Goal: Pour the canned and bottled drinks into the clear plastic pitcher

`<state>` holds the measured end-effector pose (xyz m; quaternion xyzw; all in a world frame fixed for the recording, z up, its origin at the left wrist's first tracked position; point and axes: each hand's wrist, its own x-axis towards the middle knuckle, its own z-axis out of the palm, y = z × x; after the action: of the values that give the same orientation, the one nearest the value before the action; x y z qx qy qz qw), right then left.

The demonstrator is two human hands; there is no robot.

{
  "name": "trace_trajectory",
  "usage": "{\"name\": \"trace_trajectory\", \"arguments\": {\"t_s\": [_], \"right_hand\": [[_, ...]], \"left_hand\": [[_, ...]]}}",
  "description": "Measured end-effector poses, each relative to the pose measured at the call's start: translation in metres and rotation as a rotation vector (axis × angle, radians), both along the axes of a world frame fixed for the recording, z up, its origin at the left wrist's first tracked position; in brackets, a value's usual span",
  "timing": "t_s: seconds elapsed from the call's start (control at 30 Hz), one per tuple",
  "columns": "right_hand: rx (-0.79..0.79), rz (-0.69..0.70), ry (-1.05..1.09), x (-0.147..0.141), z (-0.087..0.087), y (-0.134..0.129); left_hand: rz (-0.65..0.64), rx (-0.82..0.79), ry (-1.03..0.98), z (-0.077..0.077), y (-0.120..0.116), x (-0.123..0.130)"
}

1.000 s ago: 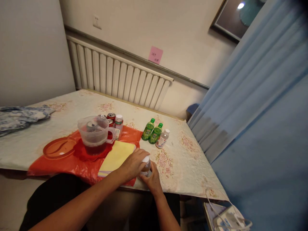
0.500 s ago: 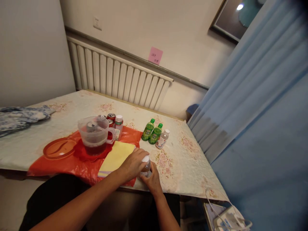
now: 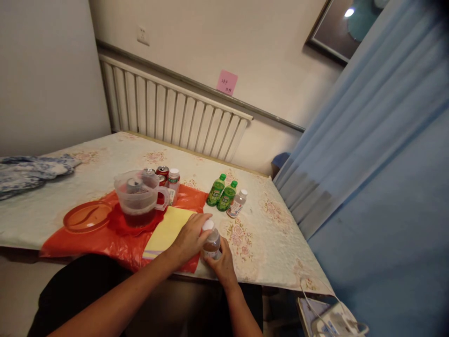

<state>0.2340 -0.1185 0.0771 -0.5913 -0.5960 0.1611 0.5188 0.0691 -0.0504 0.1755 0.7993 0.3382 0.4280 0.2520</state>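
Near the table's front edge, my right hand (image 3: 223, 265) is wrapped round the lower part of a clear plastic bottle (image 3: 212, 243) with brownish liquid in it. My left hand (image 3: 190, 238) pinches a white bottle cap (image 3: 208, 225), which sits up and left of the bottle's neck and looks lifted off it. The bottle's mouth is partly hidden. Just left of it, a yellow sheet of paper (image 3: 168, 229) lies under my left forearm. Beyond my hands stand two green drink bottles (image 3: 226, 196) and a white-capped labelled bottle (image 3: 237, 204).
A plastic pitcher (image 3: 136, 199) with dark liquid stands on a red plastic sheet (image 3: 87, 245), beside an orange lid (image 3: 87, 217). Behind it are several cans (image 3: 162, 171) and a clear bottle (image 3: 173, 185). A power strip (image 3: 338, 320) is at the lower right, by a blue curtain (image 3: 379, 187).
My left hand has risen slightly up and left with the white cap, which has come away from the bottle's neck. My right hand stays round the bottle.
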Motion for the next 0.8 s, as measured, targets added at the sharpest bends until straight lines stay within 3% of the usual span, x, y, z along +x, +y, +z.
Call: {"name": "trace_trajectory", "arguments": {"t_s": [0.13,0.27,0.43,0.53,0.8], "right_hand": [[-0.043,-0.012,0.026,0.0,0.001,0.0],[-0.082,0.018,0.105,-0.001,-0.001,0.001],[-0.108,0.016,0.121,-0.003,0.005,0.011],[-0.068,0.033,0.065,-0.004,0.025,0.026],[0.121,0.134,-0.281,-0.026,0.103,0.096]], "left_hand": [[0.152,-0.203,-0.288,-0.017,0.015,-0.008],[0.164,-0.749,-0.564,-0.045,0.031,-0.021],[0.171,-0.935,-0.652,-0.079,0.043,-0.038],[0.147,-1.006,-0.704,-0.095,0.047,-0.047],[0.043,-1.043,-0.814,-0.127,0.042,-0.07]]}}
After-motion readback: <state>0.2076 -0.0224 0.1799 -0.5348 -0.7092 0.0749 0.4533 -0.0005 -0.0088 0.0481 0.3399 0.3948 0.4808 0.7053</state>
